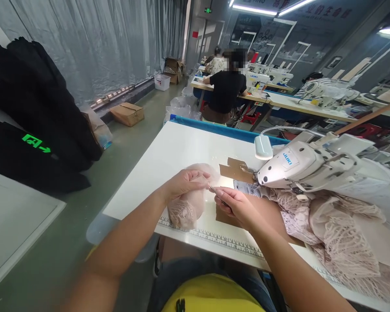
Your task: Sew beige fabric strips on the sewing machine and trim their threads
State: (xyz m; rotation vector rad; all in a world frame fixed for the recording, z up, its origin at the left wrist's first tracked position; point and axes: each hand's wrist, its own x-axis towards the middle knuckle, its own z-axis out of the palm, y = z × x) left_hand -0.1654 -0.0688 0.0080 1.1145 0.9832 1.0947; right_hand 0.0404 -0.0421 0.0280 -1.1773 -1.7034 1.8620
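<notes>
Pinched in my left hand (186, 184) is a sheer beige lace fabric piece (183, 212), which hangs down onto the white tabletop near its front edge. My right hand (235, 203) is closed around a small metal tool, seemingly thread snips (212, 189); my fingers cover most of it. Its tip points left, close to the fabric at my left fingertips. I cannot tell whether the tip touches the fabric. A sewing machine (292, 162) stands to the right of both hands, its lamp (263, 147) shining on the table.
Brown cardboard (263, 212) lies under my right forearm. More beige lace fabric (347, 238) is heaped at the right, below the machine. A printed ruler (221, 242) runs along the front edge. A person (227, 91) sits at another table ahead. Boxes (127, 114) stand on the floor.
</notes>
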